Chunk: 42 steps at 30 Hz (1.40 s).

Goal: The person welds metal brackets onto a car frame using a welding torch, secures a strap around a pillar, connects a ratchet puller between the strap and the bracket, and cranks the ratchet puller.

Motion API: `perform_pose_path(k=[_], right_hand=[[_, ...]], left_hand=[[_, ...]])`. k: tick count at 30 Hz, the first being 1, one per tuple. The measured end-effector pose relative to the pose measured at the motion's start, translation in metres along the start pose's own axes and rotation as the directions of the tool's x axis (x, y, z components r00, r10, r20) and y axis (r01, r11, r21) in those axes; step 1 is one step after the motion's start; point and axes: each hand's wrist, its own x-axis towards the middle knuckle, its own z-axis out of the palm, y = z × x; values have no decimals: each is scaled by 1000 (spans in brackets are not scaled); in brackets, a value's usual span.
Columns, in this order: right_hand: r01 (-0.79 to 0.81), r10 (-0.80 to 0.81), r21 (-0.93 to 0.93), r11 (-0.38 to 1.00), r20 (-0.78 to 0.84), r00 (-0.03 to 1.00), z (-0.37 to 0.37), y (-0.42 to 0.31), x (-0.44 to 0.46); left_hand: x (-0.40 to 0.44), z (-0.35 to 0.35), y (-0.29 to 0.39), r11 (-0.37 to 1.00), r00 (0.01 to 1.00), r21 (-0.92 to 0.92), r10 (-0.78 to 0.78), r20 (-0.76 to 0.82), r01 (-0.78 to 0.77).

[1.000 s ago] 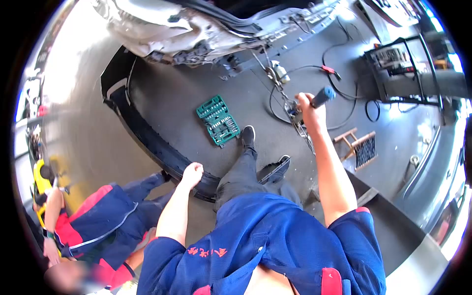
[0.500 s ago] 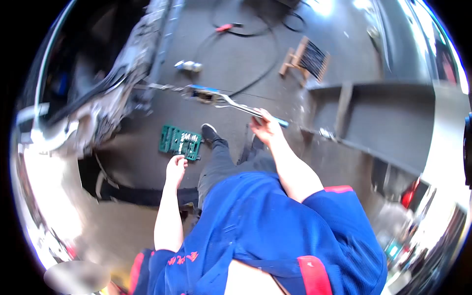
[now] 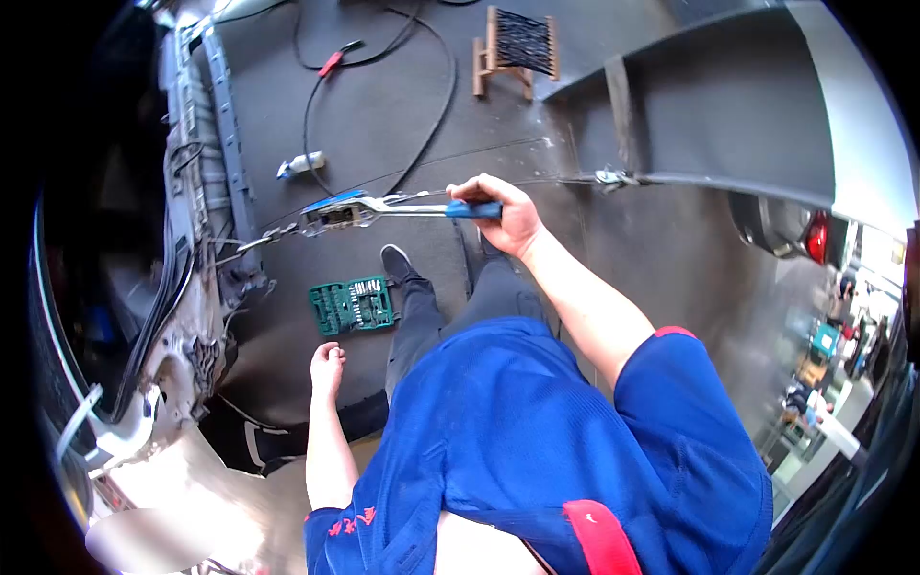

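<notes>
My right hand is closed round the blue grip of a hand cable puller's long metal lever. The cable puller hangs in a taut line above the floor, its hook and chain running left to the stripped car body. On the other side, a cable runs right to a metal fitting by a grey panel. My left hand hangs low with its fingers curled, and nothing shows in it. Just beyond it, an open green socket set case lies on the floor.
A small wooden folding stool stands at the back. A black cable with a red clamp loops over the floor near a white bottle. To the right are a large grey panel and a red tail light.
My right hand has shifted from the lever's shaft onto its blue grip, and the lever lies more level. My left hand has dropped slightly. The whole view has turned.
</notes>
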Motion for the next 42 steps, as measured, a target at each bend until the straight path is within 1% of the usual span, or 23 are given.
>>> perform_pose_path(k=[1, 2, 4, 5, 7, 12, 15, 16, 17, 19, 20, 21, 26, 29, 31, 33, 35, 36, 37, 39, 40, 41, 42], right_hand=[[5, 7, -180, 984, 69, 998, 15, -6, -4], [112, -82, -220, 969, 142, 986, 34, -10, -3], [227, -186, -155, 961, 239, 953, 54, -9, 0], [212, -152, -310, 927, 205, 967, 62, -11, -3], [304, -146, -448, 841, 353, 924, 81, -11, -6], [453, -64, -652, 608, 529, 846, 126, 1, -16], [611, 130, -668, 425, 713, 689, 180, 8, -7], [715, 124, -587, 380, 798, 590, 201, 17, 0], [761, 104, -560, 329, 822, 560, 218, 26, 5], [629, 149, -714, 306, 689, 709, 245, 36, 14], [632, 73, -705, 322, 684, 725, 259, 48, 20], [535, 85, -769, 349, 594, 800, 278, 55, 23], [510, 197, -790, 339, 590, 783, 327, 108, 51], [455, 197, -850, 265, 509, 838, 353, 132, 62], [502, 187, -840, 207, 538, 822, 357, 142, 82], [519, 177, -842, 144, 538, 824, 368, 147, 92], [516, 168, -846, 133, 532, 830, 372, 152, 104], [520, 165, -846, 114, 533, 830, 374, 154, 109], [523, 159, -847, 93, 531, 832, 376, 153, 114], [529, 141, -843, 92, 537, 832, 378, 150, 116], [490, 123, -849, 197, 518, 847, 376, 145, 118], [448, 111, -842, 301, 498, 860, 372, 139, 121], [423, 141, -836, 350, 493, 858, 362, 126, 125]], left_hand=[[-1, -2, -5, 1000, 1000, -22, -11, -29, 11], [-2, 0, -8, 997, 1000, -80, 3, -15, -4], [-7, 0, -14, 993, 998, -107, 43, -34, -46], [-11, 5, -19, 995, 997, -82, 58, -49, -62], [-16, 11, -25, 991, 994, 106, 83, -65, -76], [-29, 29, -35, 991, 996, -125, -53, -72, 44], [-39, 39, -60, 983, 993, -165, -89, -80, 75], [-41, 41, -67, 982, 992, -176, -90, -90, 73], [-42, 43, -71, 978, 991, -198, -92, -99, 71], [-53, 45, -85, 959, 983, -276, -113, -142, 70], [-62, 45, -92, 954, 982, -289, -124, -142, 78], [-69, 47, -95, 918, 975, -384, -163, -148, 95], [-89, 76, -140, 792, 935, -586, -316, -159, 168], [-94, 88, -163, 807, 926, -552, -344, -153, 209], [-93, 80, -163, 817, 926, -549, -327, -186, 178], [-92, 45, -136, 857, 910, -508, -140, -390, -85], [-95, -20, -81, 858, 701, -352, 14, -713, -375], [-112, -71, -31, 932, 511, -4, 196, -837, -363], [-127, -119, 10, 894, 353, 145, 311, -883, -424], [-155, -204, 77, 720, -61, 602, 623, -780, -345], [-166, -239, 103, 643, -222, 723, 689, -690, -254], [-171, -268, 127, 612, -331, 745, 668, -666, -265], [-168, -301, 137, 583, -413, 797, 695, -589, -157]])
